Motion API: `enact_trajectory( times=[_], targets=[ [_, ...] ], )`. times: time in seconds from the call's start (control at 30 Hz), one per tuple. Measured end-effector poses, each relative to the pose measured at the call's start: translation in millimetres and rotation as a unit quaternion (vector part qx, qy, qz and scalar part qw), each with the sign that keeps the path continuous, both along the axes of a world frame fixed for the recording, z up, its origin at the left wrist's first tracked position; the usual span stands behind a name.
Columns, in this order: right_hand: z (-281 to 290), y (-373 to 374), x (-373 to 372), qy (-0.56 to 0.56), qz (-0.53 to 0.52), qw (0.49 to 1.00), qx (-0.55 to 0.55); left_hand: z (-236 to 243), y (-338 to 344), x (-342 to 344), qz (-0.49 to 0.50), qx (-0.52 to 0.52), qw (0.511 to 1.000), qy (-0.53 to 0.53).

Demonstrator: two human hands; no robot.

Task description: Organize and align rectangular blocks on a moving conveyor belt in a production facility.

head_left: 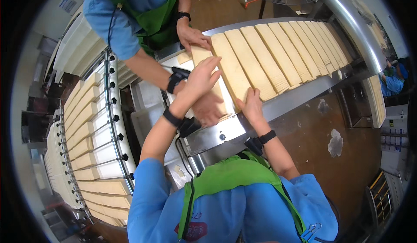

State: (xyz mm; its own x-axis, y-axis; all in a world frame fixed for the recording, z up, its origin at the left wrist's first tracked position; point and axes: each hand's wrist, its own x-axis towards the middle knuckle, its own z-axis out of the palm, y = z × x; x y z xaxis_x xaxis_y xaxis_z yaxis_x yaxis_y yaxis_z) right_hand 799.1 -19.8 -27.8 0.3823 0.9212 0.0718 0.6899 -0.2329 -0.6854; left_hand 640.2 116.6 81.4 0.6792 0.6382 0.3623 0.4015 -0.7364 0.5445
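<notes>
Head view: the right hand point(253, 107) holds the leftmost pale slab point(236, 71) by its near end, close to the conveyor's steel edge point(297, 95); the left hand point(202, 78), its grip impossible to tell, meets the slab's left edge, crowded by a co-worker's hands point(192, 35).

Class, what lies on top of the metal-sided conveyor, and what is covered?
A row of pale, flat slabs lies on the conveyor; the right hand is at one slab's near end. The surface beneath them is hidden.
</notes>
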Motion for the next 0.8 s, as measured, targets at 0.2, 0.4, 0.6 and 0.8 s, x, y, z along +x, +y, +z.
enact_trajectory(
  times=[0.2,0.4,0.6,0.8],
  targets=[
    [-2,4,5,0.007,0.043,0.999,0.025,-83,117,83,0.091,0.010,0.977,0.194],
    [4,9,2,0.025,0.065,0.998,0.010,-129,189,86,0.192,0.022,0.950,0.244],
    [6,6,10,0.004,0.055,0.998,-0.009,-108,183,95,0.155,0.010,0.942,0.297],
    [8,6,5,-0.026,0.118,0.993,-0.013,-87,163,45,0.238,-0.038,0.906,0.347]
  ],
)
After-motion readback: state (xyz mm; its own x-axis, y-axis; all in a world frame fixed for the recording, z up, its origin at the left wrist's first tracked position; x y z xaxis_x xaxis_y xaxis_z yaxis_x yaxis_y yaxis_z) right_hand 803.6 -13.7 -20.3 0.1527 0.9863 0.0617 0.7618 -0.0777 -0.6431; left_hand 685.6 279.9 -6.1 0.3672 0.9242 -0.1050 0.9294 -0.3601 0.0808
